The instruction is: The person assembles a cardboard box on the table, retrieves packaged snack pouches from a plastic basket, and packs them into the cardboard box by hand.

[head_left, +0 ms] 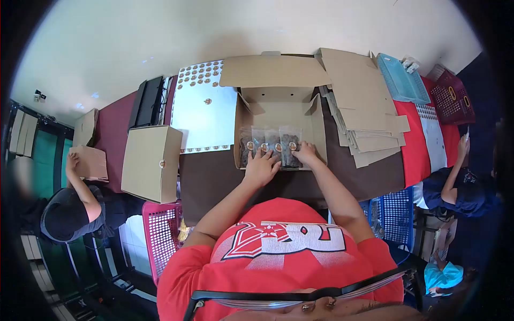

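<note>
An open cardboard box (321,131) stands in front of me with its lid (276,71) folded back. Inside, along the near wall, is a row of several clear pouches (274,138) with dark contents and round stickers. My left hand (261,168) rests with spread fingers over the lower fronts of the left and middle pouches. At the right end of the row, my right hand (307,154) has its thumb on the front of the rightmost pouch (289,140) and its fingers around the pouch's side edge.
Left of the box lie a sticker sheet (206,115) and a closed carton (151,160). Flattened cardboard (364,101) is stacked on the right, beyond it a blue tray (401,80) and a maroon basket (452,97). People work at both sides; one holds a carton (90,163).
</note>
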